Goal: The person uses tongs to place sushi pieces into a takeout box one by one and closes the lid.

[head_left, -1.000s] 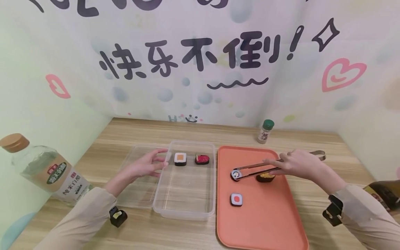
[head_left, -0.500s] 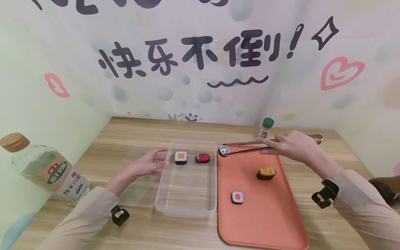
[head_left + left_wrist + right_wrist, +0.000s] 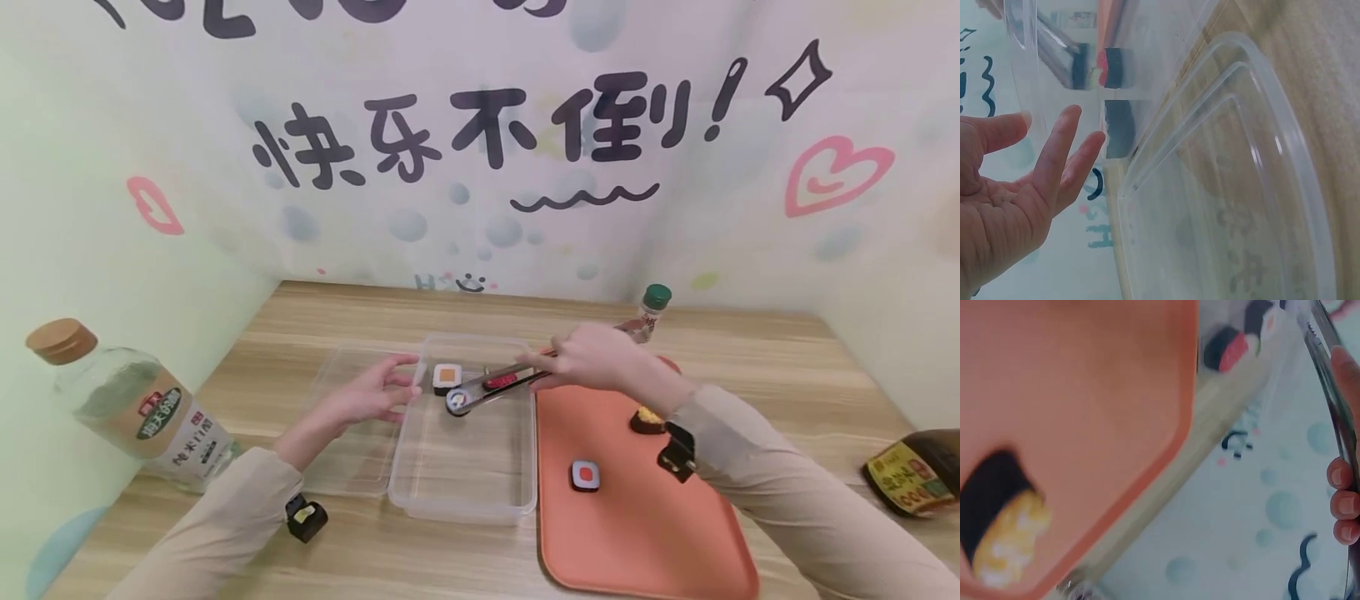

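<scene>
My right hand [image 3: 592, 358] grips metal tongs [image 3: 543, 373], which reach over the clear plastic box [image 3: 472, 471]. A round sushi roll [image 3: 458, 400] sits between the tong tips, above or inside the box; its height is hard to tell. Behind it in the box are a sushi roll with an orange centre [image 3: 447, 377] and a red-topped sushi [image 3: 500, 381], partly covered by the tongs. My left hand [image 3: 375, 392] touches the box's left side with fingers spread and fairly straight. In the left wrist view, the thumb [image 3: 1007, 132] and fingers [image 3: 1057, 150] are extended near the clear wall.
An orange tray [image 3: 652, 533] right of the box bears a red-centred sushi roll [image 3: 585, 475] and a yellow-topped sushi [image 3: 1010, 531]. A clear lid [image 3: 345, 458] lies left. Around stand a large vinegar bottle [image 3: 161, 417], a green-capped shaker [image 3: 655, 304] and a dark bottle [image 3: 915, 475].
My right hand has carried the round sushi roll in the tongs from the tray, up past its far left corner, then left over the box. My left hand keeps its place at the box.
</scene>
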The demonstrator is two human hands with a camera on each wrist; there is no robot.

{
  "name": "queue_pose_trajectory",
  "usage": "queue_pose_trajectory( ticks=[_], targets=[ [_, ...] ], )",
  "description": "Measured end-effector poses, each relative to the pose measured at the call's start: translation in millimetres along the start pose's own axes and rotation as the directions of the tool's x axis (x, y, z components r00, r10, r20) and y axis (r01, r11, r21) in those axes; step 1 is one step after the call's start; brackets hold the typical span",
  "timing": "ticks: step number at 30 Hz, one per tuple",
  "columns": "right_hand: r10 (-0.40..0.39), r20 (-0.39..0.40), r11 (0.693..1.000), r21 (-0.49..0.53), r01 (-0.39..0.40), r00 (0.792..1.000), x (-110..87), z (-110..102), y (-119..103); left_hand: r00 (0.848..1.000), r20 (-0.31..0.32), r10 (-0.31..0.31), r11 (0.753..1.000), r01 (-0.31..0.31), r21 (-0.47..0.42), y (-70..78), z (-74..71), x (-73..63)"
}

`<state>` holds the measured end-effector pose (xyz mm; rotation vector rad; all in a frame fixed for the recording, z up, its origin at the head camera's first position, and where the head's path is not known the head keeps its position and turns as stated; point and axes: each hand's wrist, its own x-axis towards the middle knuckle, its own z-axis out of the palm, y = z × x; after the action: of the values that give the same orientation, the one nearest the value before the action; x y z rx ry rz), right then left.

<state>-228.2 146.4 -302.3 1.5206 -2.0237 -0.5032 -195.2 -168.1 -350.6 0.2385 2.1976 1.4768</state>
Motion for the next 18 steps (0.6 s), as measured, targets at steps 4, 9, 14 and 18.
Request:
queue_pose_trajectory(
  ticks=[4,9,14,18],
  targets=[
    [-0.046,0.019,0.998,-0.031,0.046,0.999,17.2,7.6,-10.8,1.000,-0.003,0.004,1.000,-0.004,-0.015,0.7,3.9,1.3],
    [-0.068,0.042,0.995,-0.073,0.070,0.997,22.2,11.8,-15.2,1.000,-0.013,-0.005,1.000,0.004,-0.017,2.0,6.3,0.7],
    [-0.037,-0.108,0.998,-0.063,0.030,0.993,7.5,15.2,-7.4,1.000,-0.022,-0.008,1.000,0.008,-0.008,4.8,5.4,-0.9],
    [0.015,-0.266,1.000,-0.021,-0.021,0.964,-15.5,16.7,5.3,1.000,-0.029,-0.011,1.000,0.011,-0.002,3.3,2.0,-2.7]
  ],
)
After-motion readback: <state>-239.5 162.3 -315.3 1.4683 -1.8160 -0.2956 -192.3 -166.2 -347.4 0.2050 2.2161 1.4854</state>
